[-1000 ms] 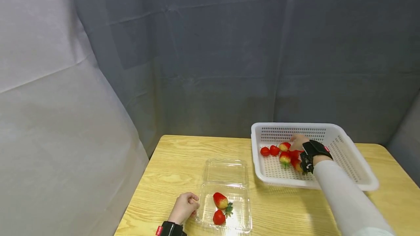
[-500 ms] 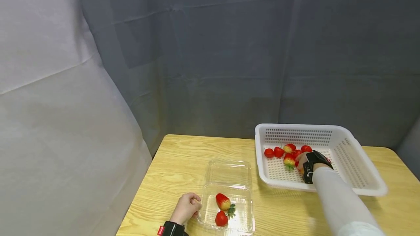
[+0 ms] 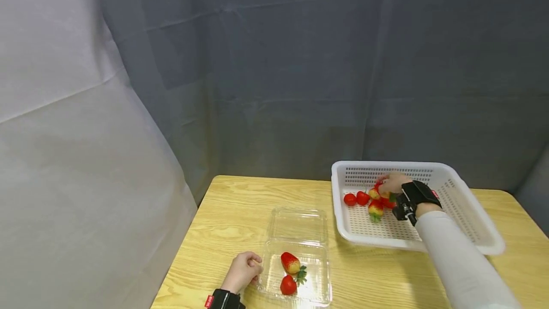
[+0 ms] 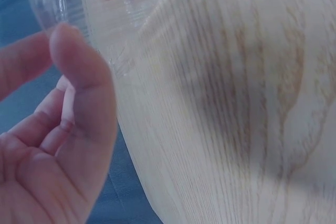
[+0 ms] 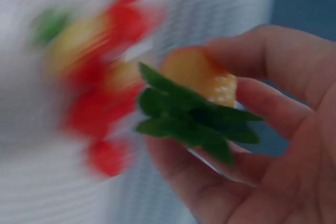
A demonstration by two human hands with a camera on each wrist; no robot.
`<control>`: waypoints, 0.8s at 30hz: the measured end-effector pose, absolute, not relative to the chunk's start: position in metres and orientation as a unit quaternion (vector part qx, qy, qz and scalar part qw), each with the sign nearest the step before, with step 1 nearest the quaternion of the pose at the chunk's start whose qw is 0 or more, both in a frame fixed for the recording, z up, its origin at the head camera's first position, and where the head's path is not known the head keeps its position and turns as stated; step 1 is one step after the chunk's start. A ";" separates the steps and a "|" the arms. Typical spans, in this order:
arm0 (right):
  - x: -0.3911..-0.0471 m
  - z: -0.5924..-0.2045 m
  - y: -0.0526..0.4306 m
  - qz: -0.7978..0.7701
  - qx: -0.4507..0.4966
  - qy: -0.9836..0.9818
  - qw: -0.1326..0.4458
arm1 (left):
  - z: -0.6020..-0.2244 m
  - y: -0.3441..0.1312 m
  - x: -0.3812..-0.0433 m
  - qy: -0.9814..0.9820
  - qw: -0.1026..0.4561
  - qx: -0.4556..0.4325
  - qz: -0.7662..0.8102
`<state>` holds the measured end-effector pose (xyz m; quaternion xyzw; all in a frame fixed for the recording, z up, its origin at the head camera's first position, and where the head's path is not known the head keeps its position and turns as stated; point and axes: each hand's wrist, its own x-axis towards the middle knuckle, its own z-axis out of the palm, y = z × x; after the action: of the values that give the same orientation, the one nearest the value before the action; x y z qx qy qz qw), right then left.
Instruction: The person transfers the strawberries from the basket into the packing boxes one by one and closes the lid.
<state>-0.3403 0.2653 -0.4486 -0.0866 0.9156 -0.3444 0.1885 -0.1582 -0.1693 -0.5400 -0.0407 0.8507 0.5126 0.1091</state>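
Observation:
My right hand (image 3: 393, 182) grips a strawberry (image 5: 197, 74) between thumb and fingers, inside the white plastic basket (image 3: 364, 239). Its green leaves point toward the camera in the right wrist view. Behind it, other red and yellow fruit (image 5: 107, 156) appears blurred. At the front, my left hand (image 3: 243, 270) pinches the left rim of a clear plastic container (image 3: 318, 275) with thumb and forefinger. The container lies with its lid (image 3: 298, 223) folded back. In it are a large strawberry (image 3: 290, 262) and a smaller round red fruit (image 3: 288, 285).
Round red fruits (image 3: 350, 199) and a yellow-tipped strawberry (image 3: 375, 208) lie in the basket, left of my right hand. A light wooden table (image 3: 231, 223) bears both containers. Grey cloth (image 3: 274, 108) hangs behind it, and paler cloth (image 3: 107, 194) stands at the left.
My right hand has gone down among the fruit and come back up toward the basket's far side, now with a strawberry in its fingers. The left hand stays at the clear container.

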 end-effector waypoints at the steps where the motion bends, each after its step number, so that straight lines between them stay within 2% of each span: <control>1: -0.342 -0.439 0.259 -0.342 -0.118 0.917 0.167 | -0.540 -0.170 -0.158 0.850 0.111 -0.042 0.514; 6: -0.311 -0.385 0.206 -0.375 -0.264 0.886 0.063 | -0.542 -0.172 -0.159 0.846 0.111 -0.052 0.519; 10: -0.274 -0.370 0.155 -0.368 -0.377 0.849 0.032 | -0.543 -0.173 -0.159 0.847 0.104 -0.053 0.519; 15: -0.242 -0.388 0.099 -0.316 -0.472 0.820 0.070 | -0.543 -0.175 -0.159 0.850 0.096 -0.046 0.515; 24: -0.219 -0.478 0.029 -0.217 -0.521 0.803 0.191 | -0.541 -0.176 -0.160 0.848 0.089 -0.032 0.521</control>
<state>-0.2188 0.0286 -0.4784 -0.5211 0.8028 -0.2173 0.1915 -0.1604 -0.1765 -0.5408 -0.0315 0.8484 0.5208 0.0894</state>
